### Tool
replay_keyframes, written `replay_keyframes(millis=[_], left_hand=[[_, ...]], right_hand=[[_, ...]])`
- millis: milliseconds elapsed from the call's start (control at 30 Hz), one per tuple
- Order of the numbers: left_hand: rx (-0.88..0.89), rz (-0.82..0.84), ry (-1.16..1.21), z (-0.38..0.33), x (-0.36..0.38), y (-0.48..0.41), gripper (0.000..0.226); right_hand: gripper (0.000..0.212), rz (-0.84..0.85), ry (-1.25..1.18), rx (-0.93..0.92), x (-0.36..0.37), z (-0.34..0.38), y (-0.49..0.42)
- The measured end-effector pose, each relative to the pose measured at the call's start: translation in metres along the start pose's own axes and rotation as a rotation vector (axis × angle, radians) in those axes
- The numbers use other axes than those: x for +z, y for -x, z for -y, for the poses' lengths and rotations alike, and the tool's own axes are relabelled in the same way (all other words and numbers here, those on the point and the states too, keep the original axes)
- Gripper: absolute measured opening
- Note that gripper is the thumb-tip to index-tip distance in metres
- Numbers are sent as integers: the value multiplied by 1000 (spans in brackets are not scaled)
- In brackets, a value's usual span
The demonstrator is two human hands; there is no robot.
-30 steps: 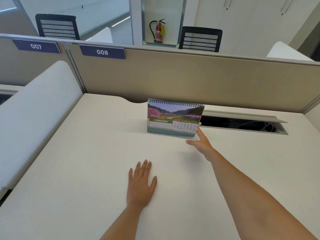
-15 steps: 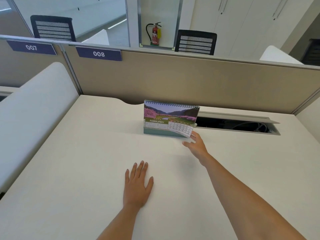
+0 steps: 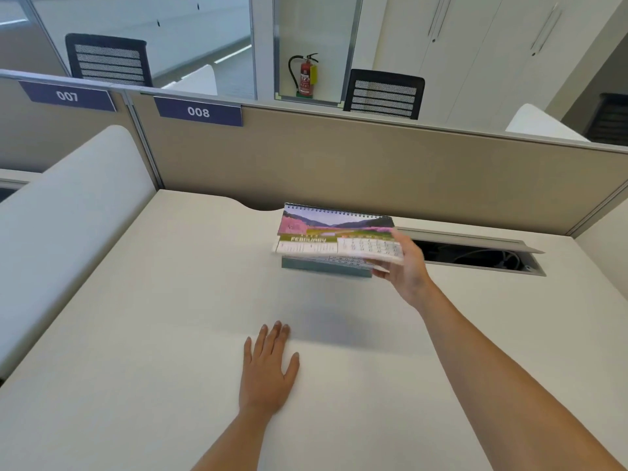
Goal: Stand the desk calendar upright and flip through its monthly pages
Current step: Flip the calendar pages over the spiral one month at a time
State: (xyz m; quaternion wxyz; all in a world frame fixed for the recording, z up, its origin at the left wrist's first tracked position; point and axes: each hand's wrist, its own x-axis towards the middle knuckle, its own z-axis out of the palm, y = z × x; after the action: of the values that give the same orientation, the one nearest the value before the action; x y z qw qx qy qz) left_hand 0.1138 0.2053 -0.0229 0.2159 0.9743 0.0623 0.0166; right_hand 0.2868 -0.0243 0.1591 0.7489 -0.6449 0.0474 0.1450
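Note:
The desk calendar stands upright on its teal base near the back of the white desk. Its spiral binding runs along the top. The February page, with a pink-blossom landscape, is lifted off the front and swung up and outward. My right hand grips that page at its lower right corner, thumb on top and fingers beneath. My left hand lies flat on the desk, palm down, well in front of the calendar and holding nothing.
A beige partition with labels 007 and 008 closes the back of the desk. An open cable slot with wires lies right of the calendar. A white padded divider borders the left. Chairs and a fire extinguisher stand beyond.
My right hand has taken hold of the February page's lower right corner and lifted it up and away from the calendar. My left hand has stayed flat on the desk.

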Motion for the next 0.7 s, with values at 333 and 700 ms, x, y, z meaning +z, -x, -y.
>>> replay_keyframes(millis=[333,700], left_hand=[[2,-8,-17,1,2,0,62],[-7,-15,-14,3,6,-1,61]], right_hand=[[75,116,-75,-110,19,62,-21],[66,-296,226,-131,-4,-9,-38]])
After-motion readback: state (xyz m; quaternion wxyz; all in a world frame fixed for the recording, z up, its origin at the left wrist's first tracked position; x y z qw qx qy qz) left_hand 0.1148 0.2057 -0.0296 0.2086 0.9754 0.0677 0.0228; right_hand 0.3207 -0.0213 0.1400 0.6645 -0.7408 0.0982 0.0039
